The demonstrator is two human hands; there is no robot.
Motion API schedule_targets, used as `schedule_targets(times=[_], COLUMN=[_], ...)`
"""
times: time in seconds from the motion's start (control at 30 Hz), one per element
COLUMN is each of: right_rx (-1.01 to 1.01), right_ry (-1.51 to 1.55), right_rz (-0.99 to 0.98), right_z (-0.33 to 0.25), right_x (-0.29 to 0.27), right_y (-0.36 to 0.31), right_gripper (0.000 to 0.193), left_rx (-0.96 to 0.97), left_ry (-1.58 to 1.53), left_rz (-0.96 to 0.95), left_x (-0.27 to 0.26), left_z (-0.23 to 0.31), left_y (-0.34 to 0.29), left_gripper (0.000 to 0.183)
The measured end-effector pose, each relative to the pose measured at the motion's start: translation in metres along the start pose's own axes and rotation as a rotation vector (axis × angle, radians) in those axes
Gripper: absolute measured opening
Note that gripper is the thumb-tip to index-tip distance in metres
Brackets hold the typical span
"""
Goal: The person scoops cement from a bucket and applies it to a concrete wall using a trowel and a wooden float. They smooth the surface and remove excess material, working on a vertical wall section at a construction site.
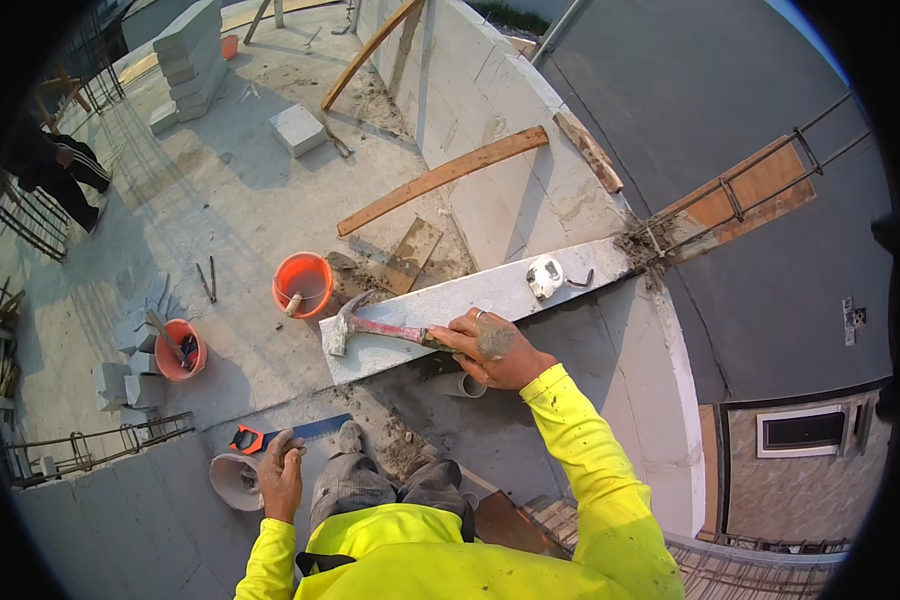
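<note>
My right hand (495, 347) is wrapped round the dark grip of a claw hammer (385, 329) with a red, worn shaft. Its mortar-smeared head is at the left end of a long pale block beam (450, 310), though I cannot tell whether it touches the surface. Farther along the beam sits a white tape measure (544, 278). My left hand (281, 476) hangs low with loosely bent fingers, apparently holding nothing. Beside it are a handsaw (322, 427) with an orange and black handle and a pale bucket (236, 481).
Two orange buckets (303, 284) (180, 350) stand to the left. A pale block wall (500, 110) with leaning wooden props (445, 180) rises ahead. Rebar (810, 165) juts out at right. Stacked blocks (190, 55) and another person (65, 170) are at far left.
</note>
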State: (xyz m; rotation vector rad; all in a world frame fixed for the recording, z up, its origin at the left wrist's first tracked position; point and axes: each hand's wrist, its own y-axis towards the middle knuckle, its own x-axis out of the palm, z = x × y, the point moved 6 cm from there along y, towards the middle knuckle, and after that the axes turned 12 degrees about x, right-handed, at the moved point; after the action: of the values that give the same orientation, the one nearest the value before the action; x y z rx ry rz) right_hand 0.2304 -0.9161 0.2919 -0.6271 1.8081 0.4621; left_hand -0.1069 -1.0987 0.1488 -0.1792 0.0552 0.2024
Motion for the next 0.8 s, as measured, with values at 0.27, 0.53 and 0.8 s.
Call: schedule_targets(times=[0.27, 0.53, 0.8], right_rx=[0.114, 0.740, 1.044], right_ry=[0.079, -0.028, -0.292], right_rz=[0.105, 0.334, 0.297], right_z=[0.021, 0.307, 0.546], right_x=[-0.008, -0.101, -0.129], right_y=[0.010, 0.015, 0.054], right_gripper=[0.052, 0.057, 0.073], left_rx=[0.003, -0.365, -0.861], left_ry=[0.014, 0.057, 0.380], left_rz=[0.061, 0.164, 0.478], left_x=[-0.019, -0.056, -0.022], left_z=[-0.020, -0.135, -0.184], left_y=[0.023, -0.035, -0.226], left_gripper=[0.035, 0.039, 0.038])
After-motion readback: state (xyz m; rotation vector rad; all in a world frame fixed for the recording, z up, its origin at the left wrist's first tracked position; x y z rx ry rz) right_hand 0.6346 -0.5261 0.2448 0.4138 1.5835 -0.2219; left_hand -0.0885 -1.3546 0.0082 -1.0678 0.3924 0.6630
